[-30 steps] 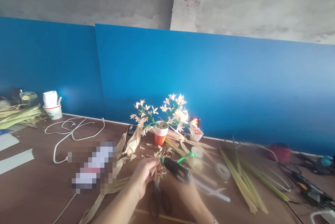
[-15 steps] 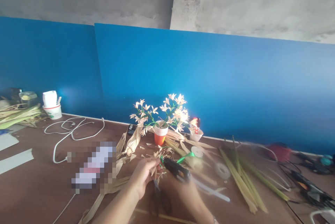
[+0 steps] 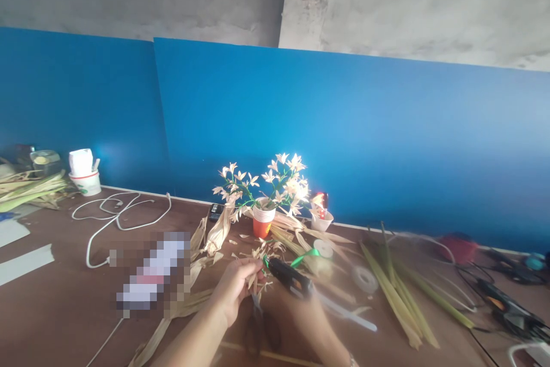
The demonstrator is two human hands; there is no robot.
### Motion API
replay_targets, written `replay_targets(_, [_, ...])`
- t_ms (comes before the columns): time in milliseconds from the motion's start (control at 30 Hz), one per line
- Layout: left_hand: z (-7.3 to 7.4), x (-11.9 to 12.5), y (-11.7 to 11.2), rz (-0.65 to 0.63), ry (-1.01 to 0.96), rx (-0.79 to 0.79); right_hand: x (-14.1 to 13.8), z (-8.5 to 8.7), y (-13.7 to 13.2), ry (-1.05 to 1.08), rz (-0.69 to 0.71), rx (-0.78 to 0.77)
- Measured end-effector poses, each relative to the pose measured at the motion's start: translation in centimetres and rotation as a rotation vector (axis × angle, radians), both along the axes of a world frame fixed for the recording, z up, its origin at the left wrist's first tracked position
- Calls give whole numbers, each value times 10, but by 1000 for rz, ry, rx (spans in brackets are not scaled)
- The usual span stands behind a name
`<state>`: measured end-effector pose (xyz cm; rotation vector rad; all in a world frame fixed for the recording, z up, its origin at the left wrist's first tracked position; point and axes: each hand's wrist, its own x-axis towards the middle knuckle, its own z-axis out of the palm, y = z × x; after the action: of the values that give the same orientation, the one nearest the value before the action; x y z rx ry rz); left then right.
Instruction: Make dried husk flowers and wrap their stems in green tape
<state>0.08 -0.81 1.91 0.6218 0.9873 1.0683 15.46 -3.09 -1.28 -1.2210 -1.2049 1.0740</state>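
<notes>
My left hand [image 3: 234,289] is closed in a pinch on a small dried-husk flower piece [image 3: 256,275] low in the middle of the view. My right hand [image 3: 307,312] grips a black glue gun [image 3: 290,278], whose nozzle points left at the piece in my left fingers. A green ribbon [image 3: 306,257] lies just behind the gun. An orange paper cup [image 3: 263,222] with a spray of pale husk flowers [image 3: 268,182] on green stems stands behind my hands.
Brown table [image 3: 64,310] against a blue wall. White cable [image 3: 116,215] and a white cup [image 3: 86,181] at the left. Dried husks [image 3: 219,232], long green leaf strips [image 3: 399,292], tape rolls [image 3: 365,278], scissors [image 3: 260,327] below my hands, another glue gun [image 3: 509,310] at the right.
</notes>
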Motion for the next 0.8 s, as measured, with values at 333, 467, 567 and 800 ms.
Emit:
replay_targets(333, [2, 0, -2, 4, 7, 1, 1, 6, -2, -24, -3, -36])
replay_targets(467, [2, 0, -1, -7, 26, 12, 1, -3, 2, 8, -54, -29])
replay_targets(567, [1, 0, -1, -8, 25, 4, 2, -5, 2, 19, -27, -25])
replay_targets(800, [1, -1, -1, 2, 27, -4, 1, -2, 0, 12, 15, -22])
